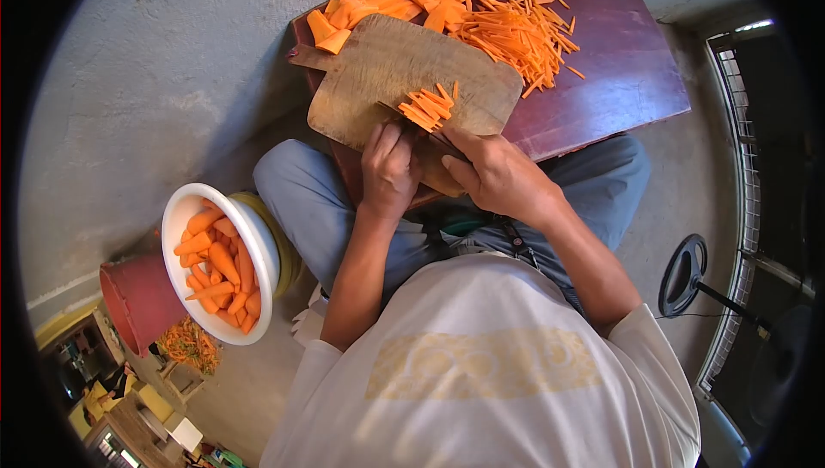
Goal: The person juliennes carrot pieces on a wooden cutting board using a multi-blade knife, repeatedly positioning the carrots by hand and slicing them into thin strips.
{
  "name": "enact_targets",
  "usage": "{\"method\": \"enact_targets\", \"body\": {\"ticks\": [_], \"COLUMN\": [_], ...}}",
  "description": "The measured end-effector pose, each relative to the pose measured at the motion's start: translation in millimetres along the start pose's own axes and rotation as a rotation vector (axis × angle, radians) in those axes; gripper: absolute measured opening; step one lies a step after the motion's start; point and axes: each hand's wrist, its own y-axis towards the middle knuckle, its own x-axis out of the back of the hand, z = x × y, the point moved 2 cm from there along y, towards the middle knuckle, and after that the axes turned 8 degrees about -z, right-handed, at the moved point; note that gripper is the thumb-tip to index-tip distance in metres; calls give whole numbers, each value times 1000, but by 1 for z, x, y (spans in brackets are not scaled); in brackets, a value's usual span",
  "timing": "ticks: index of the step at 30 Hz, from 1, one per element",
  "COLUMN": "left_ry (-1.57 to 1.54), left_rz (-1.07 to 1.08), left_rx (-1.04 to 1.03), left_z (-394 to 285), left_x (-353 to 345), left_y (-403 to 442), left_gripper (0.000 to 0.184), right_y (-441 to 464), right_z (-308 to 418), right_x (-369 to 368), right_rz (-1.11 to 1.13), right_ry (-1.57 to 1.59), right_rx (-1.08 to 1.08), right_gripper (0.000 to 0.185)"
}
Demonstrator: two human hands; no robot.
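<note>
Mostly, carrot sticks slant lengthwise down-right; right hand's grip looks closed around a half-hidden knife.

The table carries carrot slices, strips, a board.

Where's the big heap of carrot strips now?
In the head view, the heap of carrot strips lies on the red table, past the cutting board and right of the carrot slices.
</note>
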Motion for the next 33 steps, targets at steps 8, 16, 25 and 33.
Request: {"method": "enact_targets", "body": {"ticks": [8,16,25,33], "left_ry": [-5,-5,38,75], "left_rz": [-10,-41,-98,-206], "left_rx": [-24,-18,44,147], "left_z": [-1,-5,5,16], "left_x": [1,2,7,20], "left_y": [1,1,1,4], "left_gripper": [38,33,19,14], "right_y": [-7,-10,-21,-5], "right_z": [10,4,8,-34], "right_x": [5,3,22,15], "right_rz": [30,-82,-136,-53], "right_ry": [29,91,124,184], "right_rx": [-83,-8,-45,-61], "right_gripper": [41,23,41,39]}}
